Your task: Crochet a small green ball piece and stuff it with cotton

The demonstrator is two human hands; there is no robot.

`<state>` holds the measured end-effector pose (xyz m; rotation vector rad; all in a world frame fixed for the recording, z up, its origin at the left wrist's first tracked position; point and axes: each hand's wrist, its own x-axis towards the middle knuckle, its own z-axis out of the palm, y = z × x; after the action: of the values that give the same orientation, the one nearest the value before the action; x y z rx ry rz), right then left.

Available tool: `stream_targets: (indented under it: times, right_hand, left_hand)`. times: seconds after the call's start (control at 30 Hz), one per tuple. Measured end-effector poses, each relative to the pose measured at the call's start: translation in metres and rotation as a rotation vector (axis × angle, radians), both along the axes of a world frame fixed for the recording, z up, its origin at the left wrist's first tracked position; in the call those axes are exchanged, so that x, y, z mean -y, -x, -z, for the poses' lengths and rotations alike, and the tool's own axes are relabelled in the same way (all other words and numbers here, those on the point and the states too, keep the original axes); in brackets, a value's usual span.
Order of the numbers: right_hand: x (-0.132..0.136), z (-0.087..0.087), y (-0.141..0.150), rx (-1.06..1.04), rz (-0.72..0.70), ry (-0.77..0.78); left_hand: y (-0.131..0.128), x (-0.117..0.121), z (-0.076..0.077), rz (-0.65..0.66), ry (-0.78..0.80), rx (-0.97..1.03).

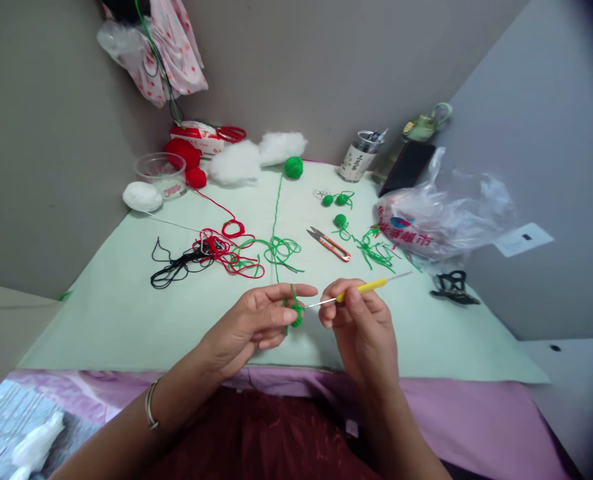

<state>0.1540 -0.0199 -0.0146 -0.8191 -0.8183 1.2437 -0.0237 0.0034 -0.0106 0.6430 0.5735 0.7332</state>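
Note:
Between the thumb and fingers of my left hand (256,317) is a small piece of green crochet work (297,316). Green yarn passes over the left forefinger, which is stretched out, and runs back across the table to a green yarn ball (293,167). My right hand (363,323) grips a crochet hook (366,289) by its yellow handle. The hook's thin metal shaft points left, its tip at the edge of the green piece; whether it sits inside a stitch is too small to tell.
Thread snips (329,244) lie beyond my hands, amid green yarn scraps (376,253) and small green balls (340,219). Tangled red yarn (221,247) and black yarn (181,267) lie left. White stuffing (236,163) and a pen holder (358,157) stand behind; a plastic bag (441,213) sits right.

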Motion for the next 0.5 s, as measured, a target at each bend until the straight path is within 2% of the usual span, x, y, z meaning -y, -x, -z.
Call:
stream_targets:
  times: [0.13, 0.23, 0.3, 0.37, 0.43, 0.5]
  right_hand:
    - [0.002, 0.005, 0.002, 0.005, 0.016, 0.02]
    - [0.006, 0.01, 0.011, 0.195, 0.1, -0.079]
    - [0.009, 0.012, 0.015, 0.374, 0.145, -0.159]
    - [0.011, 0.011, 0.018, 0.438, 0.161, -0.202]
    - [0.014, 0.009, 0.018, 0.428, 0.095, -0.186]
    - [0.016, 0.005, 0.017, 0.425, -0.083, -0.154]
  left_hand:
    - [-0.009, 0.004, 0.003, -0.182, -0.1, -0.099]
    - [-0.017, 0.01, 0.005, -0.301, -0.178, -0.153]
    - [-0.02, 0.015, 0.004, -0.337, -0.145, -0.126]
    - [-0.02, 0.019, -0.001, -0.329, -0.083, -0.105]
    - [-0.018, 0.023, -0.007, -0.314, -0.042, -0.075]
    - [-0.013, 0.028, -0.014, -0.316, -0.03, -0.041]
